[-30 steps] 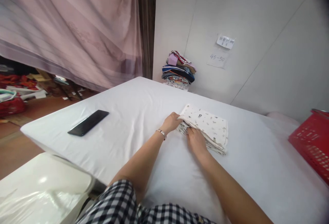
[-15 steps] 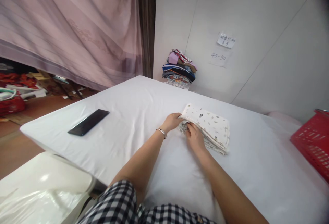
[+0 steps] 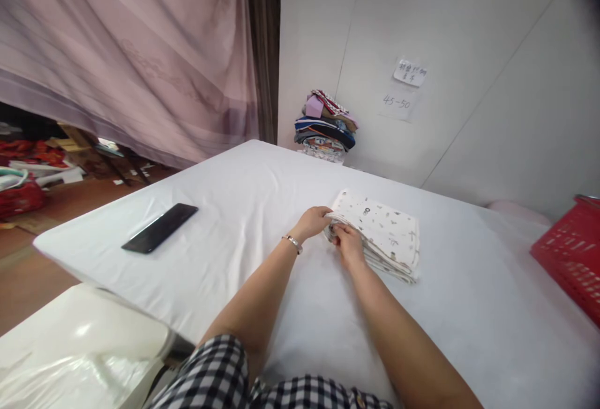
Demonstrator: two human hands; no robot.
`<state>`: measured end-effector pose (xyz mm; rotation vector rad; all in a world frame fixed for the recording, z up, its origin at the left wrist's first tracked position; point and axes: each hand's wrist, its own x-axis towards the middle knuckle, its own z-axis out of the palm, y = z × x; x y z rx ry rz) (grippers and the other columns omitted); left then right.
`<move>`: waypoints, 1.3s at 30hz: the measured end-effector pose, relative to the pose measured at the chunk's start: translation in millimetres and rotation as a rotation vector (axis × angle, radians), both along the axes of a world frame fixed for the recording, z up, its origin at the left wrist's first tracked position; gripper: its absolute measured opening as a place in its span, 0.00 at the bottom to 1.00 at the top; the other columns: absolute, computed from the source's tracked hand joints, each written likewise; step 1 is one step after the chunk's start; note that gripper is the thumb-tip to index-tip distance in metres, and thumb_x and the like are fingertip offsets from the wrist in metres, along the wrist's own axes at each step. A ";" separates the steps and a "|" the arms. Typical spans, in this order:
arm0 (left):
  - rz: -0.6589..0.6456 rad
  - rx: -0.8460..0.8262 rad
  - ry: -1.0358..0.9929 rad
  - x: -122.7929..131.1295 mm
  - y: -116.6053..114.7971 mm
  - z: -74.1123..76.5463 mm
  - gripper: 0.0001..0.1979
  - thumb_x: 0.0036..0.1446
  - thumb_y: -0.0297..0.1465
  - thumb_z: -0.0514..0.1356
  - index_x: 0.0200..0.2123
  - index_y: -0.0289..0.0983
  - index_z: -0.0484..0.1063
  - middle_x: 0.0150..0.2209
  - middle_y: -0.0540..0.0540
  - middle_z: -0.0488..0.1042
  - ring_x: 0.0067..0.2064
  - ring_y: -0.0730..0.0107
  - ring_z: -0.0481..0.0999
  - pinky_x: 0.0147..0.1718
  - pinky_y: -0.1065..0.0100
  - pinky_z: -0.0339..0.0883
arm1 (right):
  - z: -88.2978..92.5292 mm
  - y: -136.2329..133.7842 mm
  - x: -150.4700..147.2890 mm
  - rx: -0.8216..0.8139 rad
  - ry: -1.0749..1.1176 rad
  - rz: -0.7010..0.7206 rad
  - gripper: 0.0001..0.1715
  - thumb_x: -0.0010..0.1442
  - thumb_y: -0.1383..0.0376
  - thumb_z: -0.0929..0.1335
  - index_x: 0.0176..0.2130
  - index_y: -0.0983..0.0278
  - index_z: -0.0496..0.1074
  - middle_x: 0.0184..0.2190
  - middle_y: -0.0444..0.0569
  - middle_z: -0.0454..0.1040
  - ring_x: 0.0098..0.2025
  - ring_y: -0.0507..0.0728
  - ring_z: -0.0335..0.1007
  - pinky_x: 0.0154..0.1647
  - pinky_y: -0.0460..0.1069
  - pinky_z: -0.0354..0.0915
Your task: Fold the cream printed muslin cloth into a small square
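A folded white cloth [image 3: 387,224] with small dark prints lies in several layers on the white-covered table [image 3: 225,209]. My left hand [image 3: 313,221], a silver bracelet at its wrist, pinches the cloth's near left corner, thumb and fingers around the upper layers. Close beside it, my right hand [image 3: 349,245] has its fingers tucked under the top layers at the front edge and grips the fabric there. Its fingertips are partly hidden by the cloth.
A black phone-like slab [image 3: 160,227] lies on the table's left part. Folded clothes [image 3: 325,126] are stacked at the far edge by the wall. A red plastic basket [image 3: 569,252] stands at right. Bottom left is a white surface with clear plastic [image 3: 79,374].
My right hand has shifted slightly left along the cloth's front edge, closer to my left hand. The left hand keeps its hold on the corner.
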<state>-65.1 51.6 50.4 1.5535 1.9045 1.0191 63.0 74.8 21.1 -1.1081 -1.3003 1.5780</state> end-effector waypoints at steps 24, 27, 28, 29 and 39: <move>-0.053 -0.001 0.031 -0.8 -2.1 5.4 0.17 0.48 0.29 0.53 0.42 0.39 0.73 0.37 0.50 0.76 0.38 0.69 0.73 0.37 0.73 0.65 | 7.1 6.7 3.8 -0.168 -0.006 0.088 0.13 0.41 0.59 0.68 0.24 0.64 0.62 0.21 0.41 0.68 0.13 0.43 0.51 0.11 0.41 0.37; -0.036 0.013 0.083 0.6 -2.9 8.3 0.18 0.49 0.28 0.52 0.43 0.39 0.73 0.40 0.49 0.76 0.40 0.69 0.73 0.40 0.73 0.64 | 9.8 3.3 6.1 -0.141 -0.007 0.084 0.13 0.42 0.59 0.68 0.25 0.64 0.62 0.21 0.40 0.68 0.13 0.44 0.51 0.11 0.41 0.37; -0.032 0.020 0.096 1.4 -3.1 9.0 0.18 0.50 0.28 0.52 0.43 0.39 0.73 0.41 0.49 0.76 0.42 0.69 0.73 0.41 0.73 0.64 | 10.8 1.9 7.0 -0.126 -0.011 0.084 0.13 0.41 0.58 0.68 0.26 0.64 0.63 0.22 0.40 0.68 0.13 0.44 0.51 0.11 0.41 0.37; -0.030 0.025 0.105 2.1 -3.3 9.7 0.17 0.50 0.28 0.52 0.43 0.39 0.73 0.42 0.49 0.76 0.43 0.69 0.72 0.42 0.72 0.63 | 11.6 0.6 7.9 -0.109 -0.017 0.084 0.13 0.41 0.58 0.68 0.26 0.64 0.63 0.22 0.40 0.68 0.13 0.44 0.51 0.11 0.42 0.37; -0.159 -0.062 0.025 -6.0 -10.0 15.6 0.27 0.41 0.23 0.54 0.48 0.40 0.68 0.45 0.49 0.73 0.45 0.68 0.72 0.40 0.74 0.64 | 15.7 -11.8 4.9 0.265 -0.254 0.178 0.24 0.44 0.70 0.61 0.42 0.64 0.72 0.12 0.37 0.63 0.13 0.49 0.58 0.17 0.44 0.53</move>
